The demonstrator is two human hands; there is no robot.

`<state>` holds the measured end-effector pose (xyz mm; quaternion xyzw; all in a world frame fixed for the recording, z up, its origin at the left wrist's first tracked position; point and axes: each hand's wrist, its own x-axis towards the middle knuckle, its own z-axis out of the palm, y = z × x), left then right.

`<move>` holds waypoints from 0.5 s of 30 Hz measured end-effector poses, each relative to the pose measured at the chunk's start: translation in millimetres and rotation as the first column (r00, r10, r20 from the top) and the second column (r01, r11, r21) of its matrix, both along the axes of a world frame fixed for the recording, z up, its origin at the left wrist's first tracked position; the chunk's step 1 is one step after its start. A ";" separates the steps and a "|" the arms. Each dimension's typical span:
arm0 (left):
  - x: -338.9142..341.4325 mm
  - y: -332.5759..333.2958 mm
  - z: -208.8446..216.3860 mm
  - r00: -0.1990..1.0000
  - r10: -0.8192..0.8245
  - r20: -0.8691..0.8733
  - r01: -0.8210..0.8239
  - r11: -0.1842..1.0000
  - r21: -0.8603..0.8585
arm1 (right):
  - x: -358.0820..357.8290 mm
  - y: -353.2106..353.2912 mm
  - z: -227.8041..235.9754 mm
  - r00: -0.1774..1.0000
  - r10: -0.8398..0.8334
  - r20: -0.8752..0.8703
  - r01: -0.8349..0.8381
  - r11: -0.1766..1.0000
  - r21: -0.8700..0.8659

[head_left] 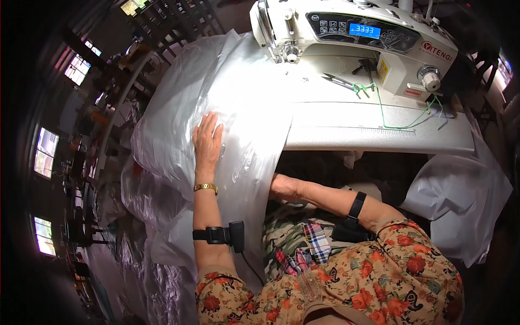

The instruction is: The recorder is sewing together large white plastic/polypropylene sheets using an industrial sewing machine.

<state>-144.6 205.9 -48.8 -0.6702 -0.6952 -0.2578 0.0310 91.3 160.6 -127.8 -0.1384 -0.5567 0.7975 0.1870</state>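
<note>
daylight comes through windows (46,153) along the dim left side of the room, yet the brightest light falls on the work, apparently from a lamp near the sewing machine. translucent plastic sheeting (179,97) spreads across the left of the machine's bed and hangs over its front edge in loose folds, probably because it is too large for the bed to carry. on it lies the left hand (207,140), open and palm down, fingers extended, gripping nothing; the flat touch seems meant to smooth and steady the slippery layer. farther right, the right hand (283,187) goes behind the sheet's hanging edge, perhaps to support it from below; its fingers are hidden, so i cannot tell whether they grip. camouflage cloth (279,235) lies below that hand. beyond the sheeting stands the white sewing machine (346,40), its needle area just beside the plastic. dark snips (340,81) rest on the bed, near at hand, with green cord (381,111) trailing rightward, possibly as a tether. more plastic (460,200) hangs at far right, below the bed's end.
</note>
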 end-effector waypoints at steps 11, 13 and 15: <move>-5.6 -0.7 -1.4 1.000 -0.017 0.001 0.017 1.000 0.015 | 59.4 -29.3 -0.5 0.953 0.277 0.120 -0.252 0.950 -0.186; -5.1 -0.5 -1.0 1.000 -0.014 0.008 0.014 1.000 -0.002 | 68.0 -34.0 8.4 0.950 0.306 0.056 -0.305 0.952 -0.031; -4.8 0.1 -0.8 1.000 -0.020 0.000 0.020 1.000 0.007 | 66.4 -40.7 13.1 0.972 0.189 0.139 -0.179 0.980 -0.084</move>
